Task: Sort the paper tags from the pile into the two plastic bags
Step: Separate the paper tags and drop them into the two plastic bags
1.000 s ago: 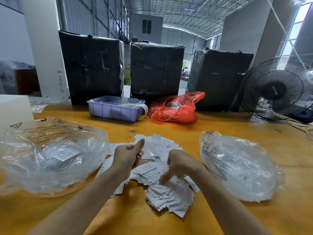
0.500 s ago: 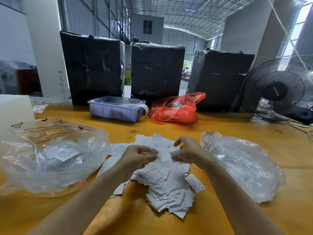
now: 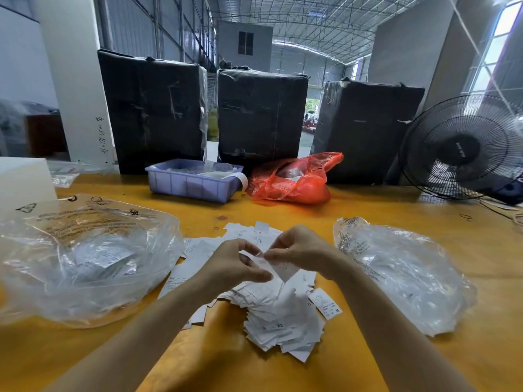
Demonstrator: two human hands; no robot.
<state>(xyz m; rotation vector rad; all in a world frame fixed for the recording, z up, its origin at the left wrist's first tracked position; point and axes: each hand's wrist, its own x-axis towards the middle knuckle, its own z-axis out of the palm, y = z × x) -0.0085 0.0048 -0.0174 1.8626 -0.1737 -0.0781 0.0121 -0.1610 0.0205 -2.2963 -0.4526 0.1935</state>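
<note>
Left grip [image 3: 235, 265] and right grip [image 3: 301, 251] both pinched one paper tag [image 3: 284, 268] above the tag pile [image 3: 277, 318]. Pile lay on the worktop [image 3: 283, 213] between left plastic bag [image 3: 85, 258] and right plastic bag [image 3: 402, 273].

"xs" legible on a tag [image 3: 280, 325] at pile's 6 o'clock edge; "m" on a loose tag [image 3: 325, 303] at 4 o'clock. bag print unreadable.

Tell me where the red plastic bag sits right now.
In the head view the red plastic bag lies at the table's far edge, centre-right, beside the blue tray and before the black wrapped boxes.
</note>
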